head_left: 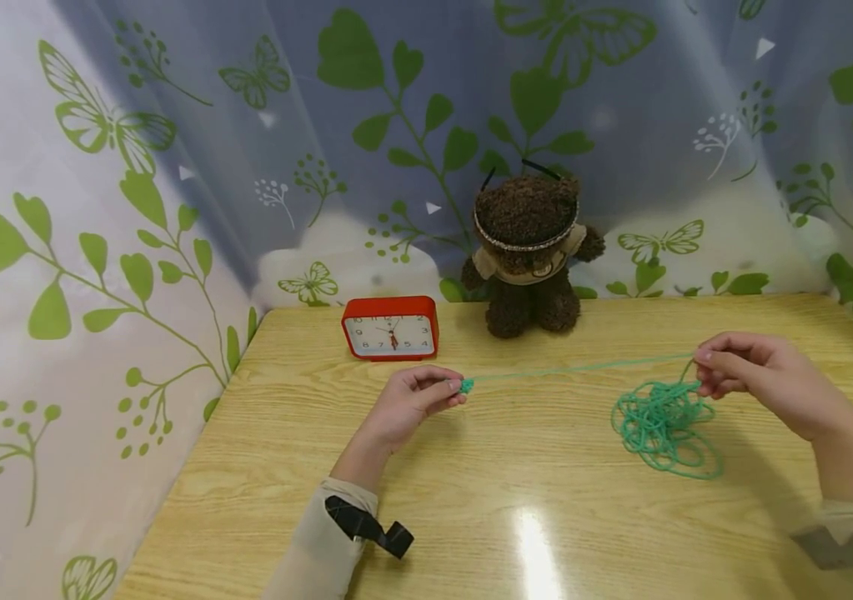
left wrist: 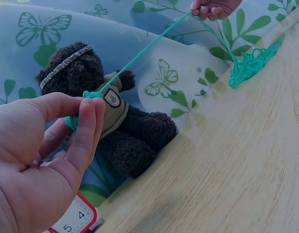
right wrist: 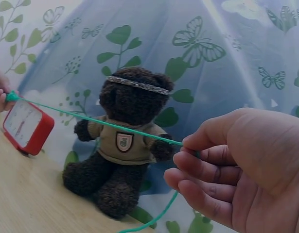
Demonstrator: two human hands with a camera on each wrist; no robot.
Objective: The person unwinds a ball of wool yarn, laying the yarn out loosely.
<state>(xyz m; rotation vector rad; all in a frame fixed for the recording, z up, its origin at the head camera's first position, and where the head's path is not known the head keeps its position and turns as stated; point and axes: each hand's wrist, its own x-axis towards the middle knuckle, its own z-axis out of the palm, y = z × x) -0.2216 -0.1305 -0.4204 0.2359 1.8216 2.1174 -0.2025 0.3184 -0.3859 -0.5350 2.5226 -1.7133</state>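
My left hand pinches a small green bundle of yarn between thumb and fingers, over the table in front of the clock. From it a single green strand runs taut to my right hand, whose thumb and index finger pinch it. Below the right fingertips the strand drops to a loose, tangled heap of green yarn on the table. In the right wrist view the strand passes in front of the teddy bear, and its tail hangs under the fingers. Most of the bundle is hidden behind the left fingers.
A red alarm clock stands at the back left of the wooden table. A brown teddy bear with a headband sits at the back edge. Behind them hangs a curtain with leaves and butterflies.
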